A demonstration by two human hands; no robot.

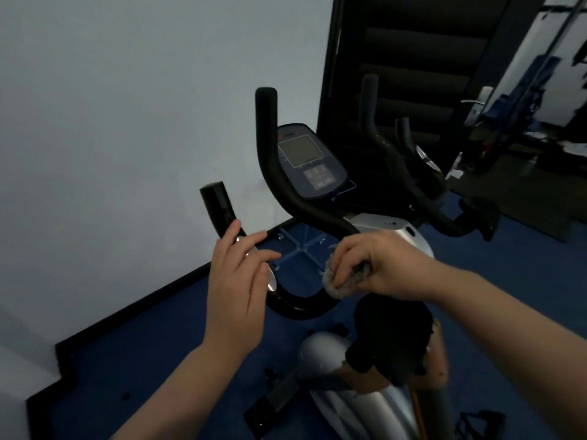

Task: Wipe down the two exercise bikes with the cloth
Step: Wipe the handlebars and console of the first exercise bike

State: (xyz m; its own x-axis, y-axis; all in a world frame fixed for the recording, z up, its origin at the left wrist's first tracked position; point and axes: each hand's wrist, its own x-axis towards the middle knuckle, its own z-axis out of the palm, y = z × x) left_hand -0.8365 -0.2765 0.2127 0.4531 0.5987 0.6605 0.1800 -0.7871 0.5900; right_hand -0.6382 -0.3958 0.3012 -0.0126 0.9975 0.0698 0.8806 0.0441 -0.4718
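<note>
Both hands on handlebar [298, 308]: right fingers [344, 265] clamp cloth [336, 289]; left fingers [254, 246] straight.

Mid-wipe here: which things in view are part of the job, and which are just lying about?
Job:
- near bike handlebar
- grey cloth in right hand
- left hand steadying the handlebar
- second bike behind
- console

Lying about:
- door handle
- black strap on floor

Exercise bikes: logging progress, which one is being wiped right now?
The near bike with the console: the right hand presses the cloth on its handlebar; the far bike is untouched.
</note>
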